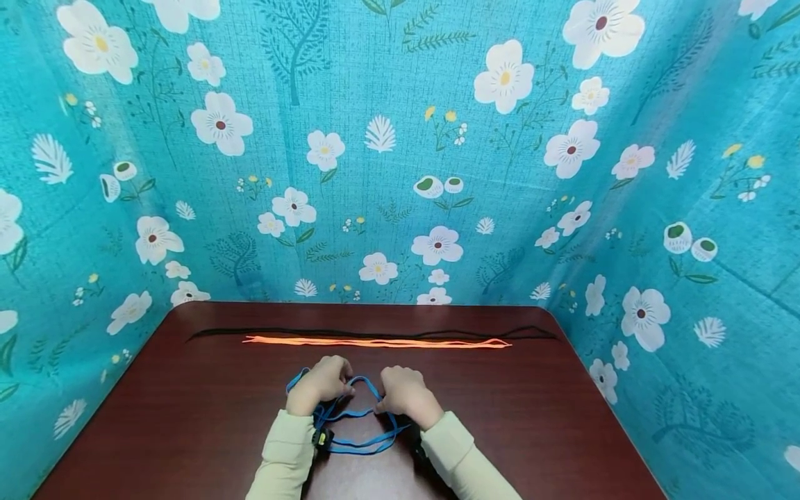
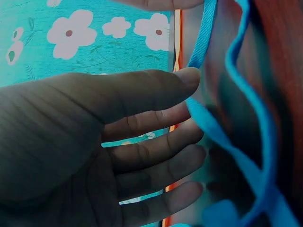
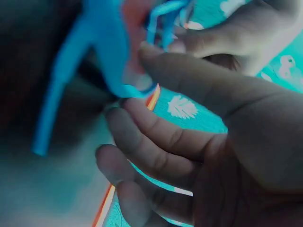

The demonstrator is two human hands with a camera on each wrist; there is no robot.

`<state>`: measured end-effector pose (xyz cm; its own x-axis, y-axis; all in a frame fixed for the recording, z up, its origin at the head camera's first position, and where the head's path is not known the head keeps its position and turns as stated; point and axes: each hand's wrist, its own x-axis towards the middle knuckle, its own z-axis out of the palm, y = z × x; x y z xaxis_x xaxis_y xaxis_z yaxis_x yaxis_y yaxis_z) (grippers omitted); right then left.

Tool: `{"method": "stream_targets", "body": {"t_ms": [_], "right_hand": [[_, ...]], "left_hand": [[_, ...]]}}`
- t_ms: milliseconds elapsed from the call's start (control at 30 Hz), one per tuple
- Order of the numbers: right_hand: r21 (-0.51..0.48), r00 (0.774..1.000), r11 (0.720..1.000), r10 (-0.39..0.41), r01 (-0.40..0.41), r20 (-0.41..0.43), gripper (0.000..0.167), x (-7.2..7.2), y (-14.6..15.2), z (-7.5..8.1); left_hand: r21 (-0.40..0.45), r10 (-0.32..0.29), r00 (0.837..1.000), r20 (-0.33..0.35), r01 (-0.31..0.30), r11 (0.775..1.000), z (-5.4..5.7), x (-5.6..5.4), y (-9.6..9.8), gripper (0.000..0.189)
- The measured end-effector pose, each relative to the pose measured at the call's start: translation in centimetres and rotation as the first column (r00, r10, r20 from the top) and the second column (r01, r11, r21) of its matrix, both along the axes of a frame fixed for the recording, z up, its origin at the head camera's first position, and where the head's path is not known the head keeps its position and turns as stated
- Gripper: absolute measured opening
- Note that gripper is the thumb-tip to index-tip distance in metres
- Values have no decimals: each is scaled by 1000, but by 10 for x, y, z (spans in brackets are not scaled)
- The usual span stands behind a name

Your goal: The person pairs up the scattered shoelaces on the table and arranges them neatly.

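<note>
A blue shoelace (image 1: 362,446) lies in loose loops on the dark table, between and under both hands. My left hand (image 1: 326,383) pinches one strand of it between thumb and index finger; the lace (image 2: 208,120) runs out above and below the thumb tip (image 2: 189,78) in the left wrist view. The other left fingers stretch out beside the lace. My right hand (image 1: 405,392) holds another part of the loop near its thumb and index fingertips. In the right wrist view the blue lace (image 3: 106,42) hangs close before those fingers, with one tipped end pointing down.
Behind the hands, an orange shoelace (image 1: 375,342) lies stretched across the brown table (image 1: 187,410). A black shoelace (image 1: 262,330) runs alongside it, nearer the back edge. A turquoise flowered cloth (image 1: 387,208) hangs behind the table and at its sides.
</note>
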<state>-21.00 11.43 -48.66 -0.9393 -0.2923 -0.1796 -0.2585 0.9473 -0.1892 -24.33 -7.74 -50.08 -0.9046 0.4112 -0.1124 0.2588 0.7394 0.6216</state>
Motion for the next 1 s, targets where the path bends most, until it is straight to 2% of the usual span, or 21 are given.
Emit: {"method": "stream_targets", "body": {"t_ms": [133,333,400,500,567,600,733,833,1000], "right_hand": [[-5,1000,1000,10,-10,-17,47,5,-5,-3],[-70,999,997,32,-32,3,53,5,0,1],[-121,1000,992,22,-21,7,44,5,4,5],[-203,1000,979,2,0,8,20,5,13,14],[-246,1000,969,-10,11,5,6,6,18,21],[-264,1000,965,-11,12,8,4,6,20,25],[-308,1000,952,0,-2,-6,13,10,31,39],[-350,1000,937,5,-10,-17,11,13,40,49],[-399,998,916,12,-37,-65,7,17,54,65]], "left_hand": [[-25,6,1000,-6,-6,1000,-1,1,0,9],[-28,-18,999,-34,17,999,4,0,-5,15],[-6,-28,998,-53,28,1000,7,0,-7,16],[41,-32,997,-77,35,999,13,-1,-11,17],[76,-21,996,-88,28,997,18,-1,-16,17],[91,-13,996,-87,21,996,21,-1,-18,17],[143,47,994,-97,-32,989,34,1,-30,17],[183,89,990,-110,-68,981,43,3,-39,17],[257,119,978,-171,-72,964,54,5,-52,18]]}}
